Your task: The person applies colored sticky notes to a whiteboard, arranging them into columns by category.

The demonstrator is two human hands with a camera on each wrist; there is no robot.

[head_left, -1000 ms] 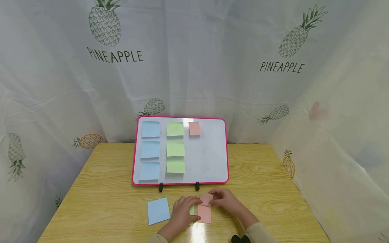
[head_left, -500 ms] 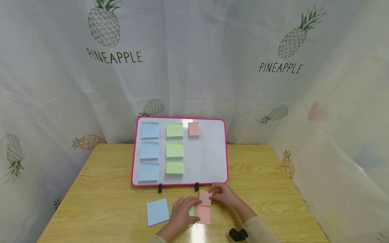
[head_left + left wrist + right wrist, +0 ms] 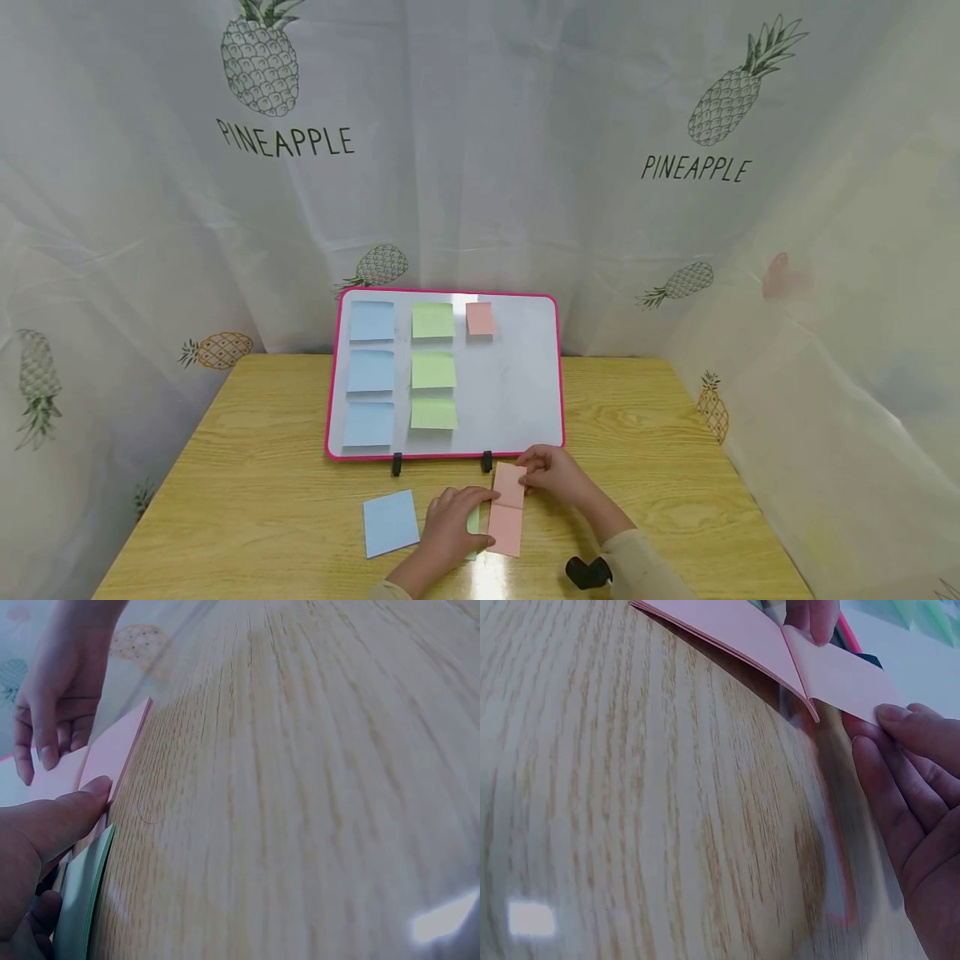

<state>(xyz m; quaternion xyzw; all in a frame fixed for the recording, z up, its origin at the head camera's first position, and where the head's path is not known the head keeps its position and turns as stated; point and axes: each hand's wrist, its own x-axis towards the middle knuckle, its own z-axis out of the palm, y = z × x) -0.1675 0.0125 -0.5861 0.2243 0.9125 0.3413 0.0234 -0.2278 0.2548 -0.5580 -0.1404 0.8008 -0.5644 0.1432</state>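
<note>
A pink sticky note pad (image 3: 506, 535) lies on the table in front of the whiteboard. My left hand (image 3: 447, 527) grips it along its left side, with thumb and forefinger spread over that edge. My right hand (image 3: 558, 477) pinches the top pink sticky note (image 3: 840, 671) between thumb and fingers at its free right edge. That note is folded back away from the pad, joined to it at the crease seen in the right wrist view. Partly covered by my left hand is a green sticky note pad (image 3: 473, 527), right beside the pink one.
A blue sticky note pad (image 3: 391, 524) lies left of my left hand. Behind stands a pink-rimmed whiteboard (image 3: 517, 375) on black feet, bearing columns of blue and green notes and one pink note (image 3: 480, 318). A black object (image 3: 588, 573) is by my right sleeve.
My right hand has moved forward toward the whiteboard, drawing the top pink note from a partly lifted fold to nearly flat beyond the pad. My left hand has stayed in place.
</note>
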